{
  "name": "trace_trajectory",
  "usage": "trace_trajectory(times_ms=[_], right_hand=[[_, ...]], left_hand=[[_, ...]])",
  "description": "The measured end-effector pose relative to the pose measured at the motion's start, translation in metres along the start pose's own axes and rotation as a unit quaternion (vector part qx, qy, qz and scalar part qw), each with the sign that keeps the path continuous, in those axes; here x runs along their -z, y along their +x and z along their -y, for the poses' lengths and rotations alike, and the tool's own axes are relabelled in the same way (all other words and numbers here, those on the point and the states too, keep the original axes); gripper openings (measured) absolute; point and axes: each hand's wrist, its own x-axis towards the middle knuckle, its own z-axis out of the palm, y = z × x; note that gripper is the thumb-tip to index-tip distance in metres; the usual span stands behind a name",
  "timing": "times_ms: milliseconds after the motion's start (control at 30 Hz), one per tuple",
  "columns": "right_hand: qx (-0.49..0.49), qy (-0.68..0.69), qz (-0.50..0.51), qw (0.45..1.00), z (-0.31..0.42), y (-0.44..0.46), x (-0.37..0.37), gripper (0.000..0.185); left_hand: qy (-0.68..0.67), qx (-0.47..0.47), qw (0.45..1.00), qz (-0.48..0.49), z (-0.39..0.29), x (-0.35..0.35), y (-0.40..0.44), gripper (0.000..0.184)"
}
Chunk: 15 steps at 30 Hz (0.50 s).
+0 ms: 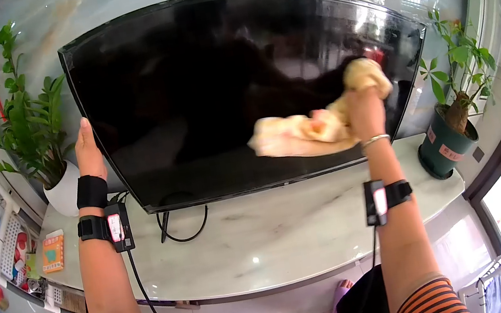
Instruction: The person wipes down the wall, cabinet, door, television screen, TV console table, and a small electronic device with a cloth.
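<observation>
A large black television (pixel 188 100) stands on a marble-topped cabinet, its screen facing me. My left hand (pixel 90 153) holds the television's left edge, the thumb side showing and the other fingers hidden behind the frame. Over the lower right of the screen, my right hand (pixel 367 111) has a pale yellow cloth (pixel 300 135) bunched in its grip. Part of the cloth hangs out to the left, slightly blurred, with a pinkish patch on it. Both wrists wear black straps with small devices and cables.
A leafy plant in a white pot (pixel 65 194) stands left of the television, and a dark green pot (pixel 448 140) with another plant stands right. An orange booklet (pixel 53 251) lies on the cabinet top (pixel 265 247). A black cable (pixel 188 238) loops below the screen.
</observation>
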Motion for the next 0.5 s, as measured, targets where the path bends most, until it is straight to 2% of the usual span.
trace_trajectory(times_ms=[33, 67, 133, 167, 200, 233, 267, 300, 333, 400, 467, 500], right_hand=[[-0.022, 0.009, -0.018, 1.0, -0.023, 0.006, 0.005, 0.037], [0.046, -0.005, -0.073, 0.996, -0.066, 0.014, -0.014, 0.039], [-0.105, 0.02, 0.003, 0.994, -0.042, -0.011, -0.012, 0.037], [0.017, -0.146, 0.023, 0.989, -0.044, -0.027, -0.035, 0.034], [0.182, -0.387, 0.098, 0.898, -0.014, -0.055, -0.035, 0.028], [0.369, -0.57, 0.084, 0.729, 0.015, -0.083, -0.035, 0.023], [0.401, -0.525, 0.159, 0.734, 0.048, -0.104, -0.041, 0.018], [0.356, -0.395, 0.252, 0.809, 0.047, -0.121, -0.091, 0.018], [0.312, -0.269, 0.291, 0.864, 0.052, -0.146, -0.126, 0.017], [0.319, -0.074, 0.312, 0.892, 0.098, -0.182, -0.108, 0.017], [0.39, -0.071, 0.256, 0.882, 0.099, -0.2, -0.139, 0.019], [0.372, -0.068, 0.238, 0.894, 0.097, -0.199, -0.131, 0.018]], left_hand=[[-0.002, -0.004, 1.0, -0.001, -0.003, -0.003, -0.002, 0.068], [-0.003, -0.007, 1.0, -0.003, -0.004, -0.003, -0.004, 0.069], [-0.011, -0.005, 1.0, -0.002, 0.0, -0.001, -0.003, 0.069], [-0.012, -0.004, 1.0, -0.001, -0.001, -0.002, -0.003, 0.069], [-0.012, -0.003, 1.0, 0.001, -0.003, -0.003, -0.004, 0.069], [-0.011, 0.002, 1.0, -0.008, -0.004, -0.003, -0.005, 0.068], [-0.009, 0.007, 1.0, -0.015, -0.006, -0.004, -0.006, 0.067], [-0.007, 0.012, 1.0, -0.021, -0.008, -0.006, -0.007, 0.066], [-0.018, 0.016, 1.0, -0.005, -0.009, -0.005, -0.008, 0.064], [-0.042, 0.022, 0.998, 0.03, -0.011, -0.004, -0.008, 0.061], [-0.033, 0.017, 0.999, 0.025, -0.014, -0.005, -0.011, 0.057], [-0.032, 0.019, 0.999, 0.028, -0.013, -0.004, -0.009, 0.057]])
